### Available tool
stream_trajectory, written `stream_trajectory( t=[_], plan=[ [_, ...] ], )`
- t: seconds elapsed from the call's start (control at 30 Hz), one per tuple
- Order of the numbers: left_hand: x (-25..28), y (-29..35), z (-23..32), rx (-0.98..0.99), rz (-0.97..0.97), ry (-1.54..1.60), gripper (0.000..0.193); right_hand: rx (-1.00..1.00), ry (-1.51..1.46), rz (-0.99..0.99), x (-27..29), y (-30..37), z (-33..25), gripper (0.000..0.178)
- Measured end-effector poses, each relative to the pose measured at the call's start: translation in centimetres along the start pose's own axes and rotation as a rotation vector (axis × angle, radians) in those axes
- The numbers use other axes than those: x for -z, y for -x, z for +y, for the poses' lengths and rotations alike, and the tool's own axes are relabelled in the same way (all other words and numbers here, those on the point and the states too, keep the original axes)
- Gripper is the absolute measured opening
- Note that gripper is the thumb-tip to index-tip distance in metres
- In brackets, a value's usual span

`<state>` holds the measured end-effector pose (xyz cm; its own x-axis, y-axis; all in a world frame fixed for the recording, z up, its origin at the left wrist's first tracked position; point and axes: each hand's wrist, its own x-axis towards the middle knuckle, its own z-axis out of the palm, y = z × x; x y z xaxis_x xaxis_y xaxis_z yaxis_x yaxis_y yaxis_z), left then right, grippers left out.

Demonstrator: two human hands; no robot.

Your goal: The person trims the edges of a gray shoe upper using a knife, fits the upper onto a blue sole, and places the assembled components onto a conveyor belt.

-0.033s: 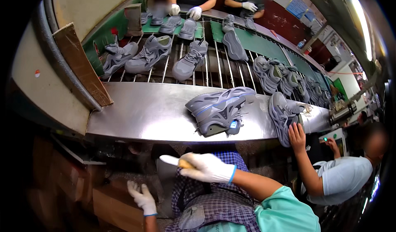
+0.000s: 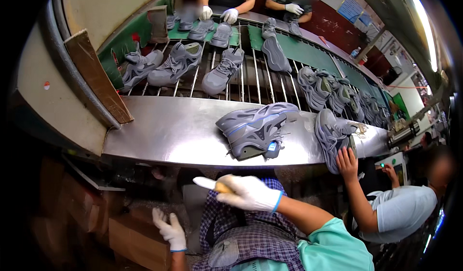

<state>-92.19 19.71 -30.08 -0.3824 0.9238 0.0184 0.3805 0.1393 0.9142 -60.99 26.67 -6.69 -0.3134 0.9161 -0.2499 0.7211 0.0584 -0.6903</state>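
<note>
My right hand [image 2: 253, 194], in a white glove with a blue cuff, is closed round the yellow handle of a short tool [image 2: 206, 182]. The tool's pale, rounded, blade-like end points left, below the metal ledge; its exact kind is unclear. Lower and to the left, my gloved left hand [image 2: 170, 230] hangs with fingers apart and nothing in it. Nearest above my right hand, a pair of grey shoes [image 2: 258, 128] lies on its side on the ledge [image 2: 164, 138], laces to the right.
Grey shoes [image 2: 224, 71] stand on a roller line behind the ledge. At the right, a co-worker's bare hand [image 2: 347, 164] touches another grey shoe [image 2: 329, 133]. Two people in white gloves [image 2: 230, 15] stand across the line. A cardboard box [image 2: 137, 239] sits at lower left.
My right hand has shifted slightly right and up with the tool. My left hand has also moved a little right and up. The shoes stay put.
</note>
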Motion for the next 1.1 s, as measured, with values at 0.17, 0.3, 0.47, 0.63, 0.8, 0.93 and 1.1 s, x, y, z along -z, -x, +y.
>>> stream_trajectory(
  t=[0.17, 0.3, 0.47, 0.63, 0.8, 0.93, 1.1],
  plan=[
    [-5.5, -1.5, 20.4, -0.634, -0.160, -0.029, 0.065, -0.095, 0.090, 0.303, 10.3, 4.1, 7.9, 0.048],
    [-14.9, -4.8, 35.0, -1.095, -0.409, -0.095, 0.071, -0.253, 0.351, 0.539, 16.9, 6.7, 11.0, 0.040],
    [-25.3, -9.4, 41.2, -0.893, -0.852, -0.391, 0.086, -0.162, 0.462, 0.643, 17.0, 6.6, 13.9, 0.038],
    [-27.6, -10.8, 42.5, -0.766, -1.038, -0.526, 0.094, -0.105, 0.445, 0.647, 18.0, 6.8, 12.3, 0.029],
    [-27.9, -11.0, 42.8, -0.731, -1.019, -0.659, 0.091, -0.205, 0.407, 0.621, 17.9, 4.9, 10.9, 0.032],
    [-28.5, -10.6, 42.1, -0.768, -1.043, -0.514, 0.088, -0.261, -0.238, 0.874, 9.9, 3.3, 16.1, 0.037],
    [-27.8, -10.5, 41.0, -0.863, -0.921, -0.557, 0.086, -0.378, 0.266, 0.670, 14.6, 5.0, 13.4, 0.039]
  ],
)
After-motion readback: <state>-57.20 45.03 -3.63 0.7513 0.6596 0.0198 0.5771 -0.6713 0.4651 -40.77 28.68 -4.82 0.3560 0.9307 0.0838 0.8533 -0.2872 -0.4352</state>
